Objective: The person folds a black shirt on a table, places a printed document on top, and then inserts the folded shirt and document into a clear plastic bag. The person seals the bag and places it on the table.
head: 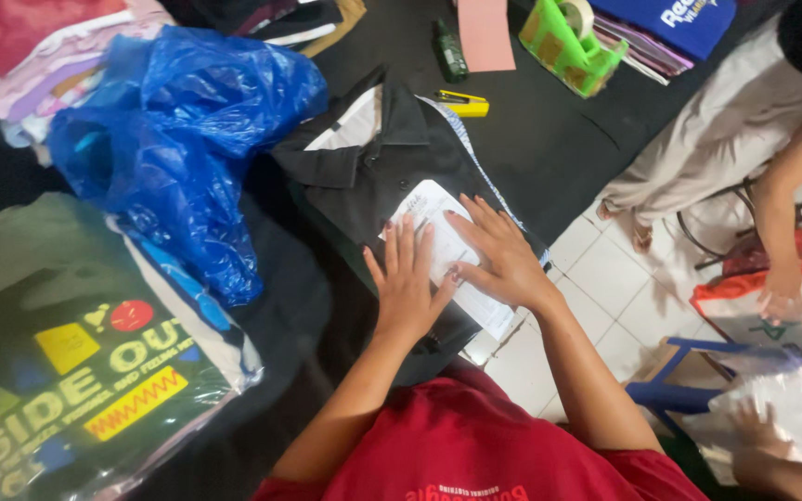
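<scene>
Dark cloth covers the table [531, 139], its right edge meeting white floor tiles. Toward its left edge slumps a blue plastic bag [178, 139]. Near the front edge lies a folded black shirt [364, 176] bearing a white paper slip [447, 250]; the left hand [406, 288] and right hand [498, 255] press flat on it, fingers spread, grasping nothing.

Matt paper slip [452, 255] on black cloth shirt [373, 176]
</scene>
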`<state>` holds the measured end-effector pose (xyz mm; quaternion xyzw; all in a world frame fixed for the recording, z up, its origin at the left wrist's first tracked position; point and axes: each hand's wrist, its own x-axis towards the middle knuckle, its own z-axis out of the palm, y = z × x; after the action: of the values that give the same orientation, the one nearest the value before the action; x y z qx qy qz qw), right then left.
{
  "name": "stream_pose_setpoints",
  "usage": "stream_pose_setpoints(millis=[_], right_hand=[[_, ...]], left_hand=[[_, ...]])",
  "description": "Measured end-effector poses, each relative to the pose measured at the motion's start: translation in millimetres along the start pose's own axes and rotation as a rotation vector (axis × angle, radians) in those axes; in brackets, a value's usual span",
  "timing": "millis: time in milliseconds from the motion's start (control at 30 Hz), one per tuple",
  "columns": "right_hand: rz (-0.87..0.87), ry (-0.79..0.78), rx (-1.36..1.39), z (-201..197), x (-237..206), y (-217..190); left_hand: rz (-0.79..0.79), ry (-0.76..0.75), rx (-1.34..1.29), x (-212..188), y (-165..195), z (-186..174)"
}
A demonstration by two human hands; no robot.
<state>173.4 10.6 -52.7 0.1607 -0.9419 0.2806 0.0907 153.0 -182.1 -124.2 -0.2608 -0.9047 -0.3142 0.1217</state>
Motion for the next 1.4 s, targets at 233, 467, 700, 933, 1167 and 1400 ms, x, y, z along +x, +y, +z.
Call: stream_pose_setpoints(millis=[233,467,700,933,1167,1400], right_hand=[[-0.024,0.02,0.03,0,-8,11],[-0.041,0.025,0.044,4,-21,25],[-0.023,0.05,0.112,1,-31,23],[-0.024,0.322,0.359,-41,-79,36],[0.09,0.58,0.447,-42,-134,56],[0.214,0.593,0.479,-37,-177,71]], left_hand=[[0.031,0.011,0.021,-4,-1,8],[0.003,-0.072,0.04,-10,0,15],[0.017,-0.086,0.019,-15,5,13],[0.0,-0.043,-0.083,-11,14,-5],[0.027,0.044,-0.065,-6,60,-24],[0.377,0.018,-0.273,-22,129,-10]])
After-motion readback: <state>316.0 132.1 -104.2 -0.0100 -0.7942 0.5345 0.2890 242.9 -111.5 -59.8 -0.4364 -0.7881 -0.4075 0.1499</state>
